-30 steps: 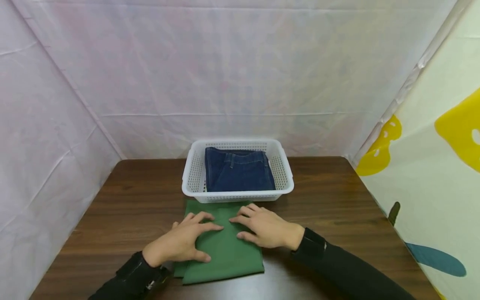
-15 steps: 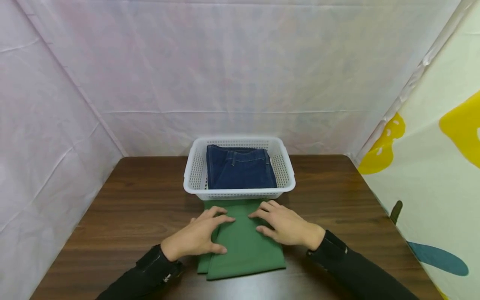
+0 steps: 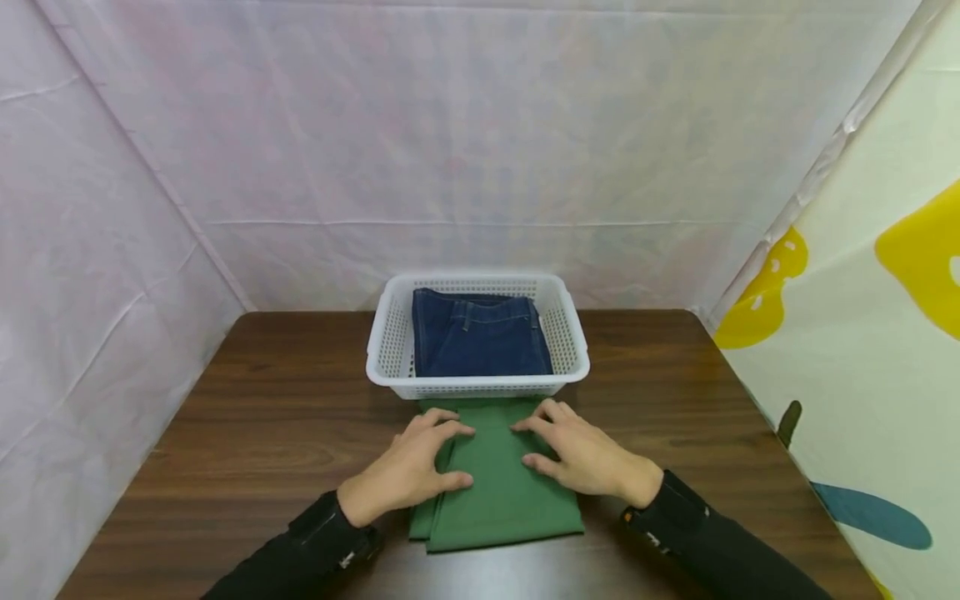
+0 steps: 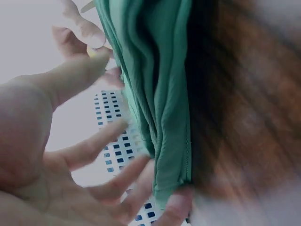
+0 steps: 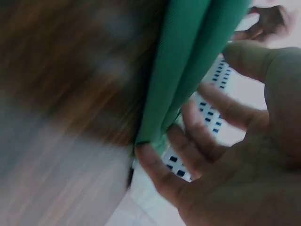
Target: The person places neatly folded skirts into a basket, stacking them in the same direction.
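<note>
A folded green cloth (image 3: 498, 500) lies flat on the table, just in front of a white basket; its layers sit slightly uneven at the left side. My left hand (image 3: 408, 467) rests on its left part with fingers spread and relaxed. On the right part lies my right hand (image 3: 592, 457), its fingers loosely bent and touching the top. In the left wrist view the stacked folds of the green cloth (image 4: 162, 103) show edge-on beside the fingers (image 4: 117, 181). Thick rounded folds of the cloth (image 5: 181, 66) appear in the right wrist view, fingertips against them.
The white perforated basket (image 3: 480, 382) stands at the back middle of the brown wooden table (image 3: 285, 400). Folded blue jeans (image 3: 487, 346) lie in it. A pale curtain (image 3: 480, 150) hangs behind the table, and a patterned cloth (image 3: 825, 375) hangs at the right.
The green cloth has slid to the right and slightly toward the basket, with both hands moving along on it. Most of that shift came before the half-second-old frame. Basket and jeans stay put.
</note>
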Motion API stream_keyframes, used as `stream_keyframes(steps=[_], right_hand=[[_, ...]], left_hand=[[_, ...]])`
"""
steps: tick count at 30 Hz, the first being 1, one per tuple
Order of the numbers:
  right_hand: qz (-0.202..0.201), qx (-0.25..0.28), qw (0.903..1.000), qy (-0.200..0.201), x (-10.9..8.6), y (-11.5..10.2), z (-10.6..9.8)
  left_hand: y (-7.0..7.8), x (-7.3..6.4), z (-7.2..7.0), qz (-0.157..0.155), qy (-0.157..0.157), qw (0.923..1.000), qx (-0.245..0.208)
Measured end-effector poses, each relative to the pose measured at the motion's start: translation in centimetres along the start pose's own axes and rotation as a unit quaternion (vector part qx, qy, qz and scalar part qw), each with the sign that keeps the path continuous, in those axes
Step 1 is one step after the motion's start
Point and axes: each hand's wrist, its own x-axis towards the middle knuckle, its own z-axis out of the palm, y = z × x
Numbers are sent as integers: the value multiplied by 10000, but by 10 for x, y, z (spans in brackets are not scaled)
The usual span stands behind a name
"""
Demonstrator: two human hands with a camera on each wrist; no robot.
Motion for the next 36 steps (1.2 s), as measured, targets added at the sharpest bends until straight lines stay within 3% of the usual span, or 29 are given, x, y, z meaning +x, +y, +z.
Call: stream_keyframes(steps=[6, 10, 13, 17, 18, 20, 21, 23, 30, 36], right_hand=[[935, 835, 9918, 248, -11, -9, -7], [1800, 1435, 9721, 443, -19, -6, -13], [2406, 2378, 9402, 403, -26, -1, -18], [3095, 3847, 8691, 294, -33, 2, -21], [3195, 4070, 8552, 283, -34, 2, -21], [3321, 4396, 8340, 288, -35, 1, -20], [3346, 4473, 8290, 282, -35, 0, -19], [3350, 4559, 8242, 248, -33, -2, -16], [3428, 4521, 8232, 224, -21, -5, -5], [3289, 4455, 8326, 76, -14, -5, 1]], left_hand=[[-2, -13, -4, -558, 816, 9949, -193], [-7, -21, -8, -1044, 842, 9905, -291], [-11, -24, -12, -1424, 653, 9868, -399], [-13, -26, -15, -1703, 468, 9828, -534], [-13, -26, -15, -1727, 456, 9823, -564], [-14, -26, -14, -1770, 457, 9810, -654], [-14, -25, -14, -1773, 470, 9805, -703], [-15, -23, -12, -1810, 463, 9786, -864], [-11, -14, -6, -1903, 204, 9751, -1120], [-8, -5, -2, -1813, 138, 9763, -1173]])
